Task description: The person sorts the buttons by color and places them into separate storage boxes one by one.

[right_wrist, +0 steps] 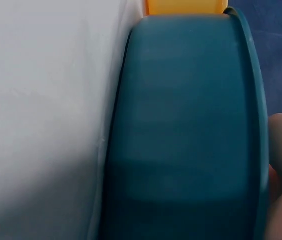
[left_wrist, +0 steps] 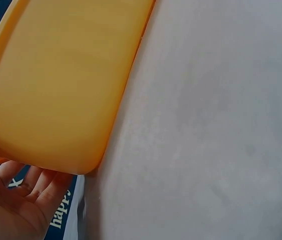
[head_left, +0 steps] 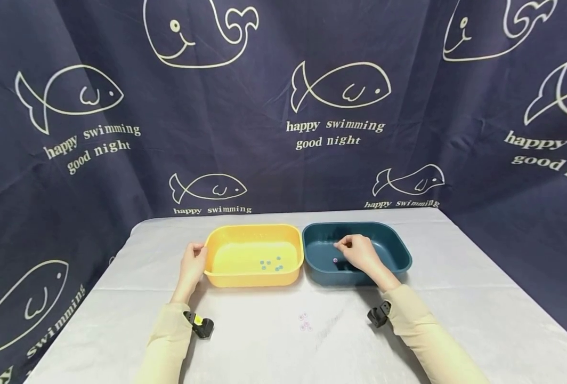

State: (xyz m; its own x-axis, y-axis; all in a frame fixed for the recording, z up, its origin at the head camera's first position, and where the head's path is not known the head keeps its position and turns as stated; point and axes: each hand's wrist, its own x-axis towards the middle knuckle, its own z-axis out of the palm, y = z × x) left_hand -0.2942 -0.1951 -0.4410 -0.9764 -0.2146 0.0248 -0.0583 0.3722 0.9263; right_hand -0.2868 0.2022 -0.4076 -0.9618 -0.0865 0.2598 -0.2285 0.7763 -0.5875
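Note:
At the left end of the yellow basin (head_left: 252, 280), my left hand (head_left: 192, 266) grips the rim. The left wrist view shows several of its fingers (left_wrist: 53, 192) against the outside of that end wall; the thumb is mostly out of sight there. My right hand (head_left: 362, 255) hangs over the dark teal basin (head_left: 398, 266), its fingertips close together and pointing left. Whether they pinch anything is too small to tell. Just below them a small pink bead (head_left: 335, 260) shows inside the teal basin. Several small blue beads (head_left: 268, 262) lie on the yellow basin's floor.
Several pale pink beads (head_left: 305, 323) lie in a loose cluster on the white tablecloth (head_left: 264, 341), in front of the two basins. Both basins stand side by side, ends touching or nearly so. A dark blue printed curtain (head_left: 274, 170) hangs behind the table.

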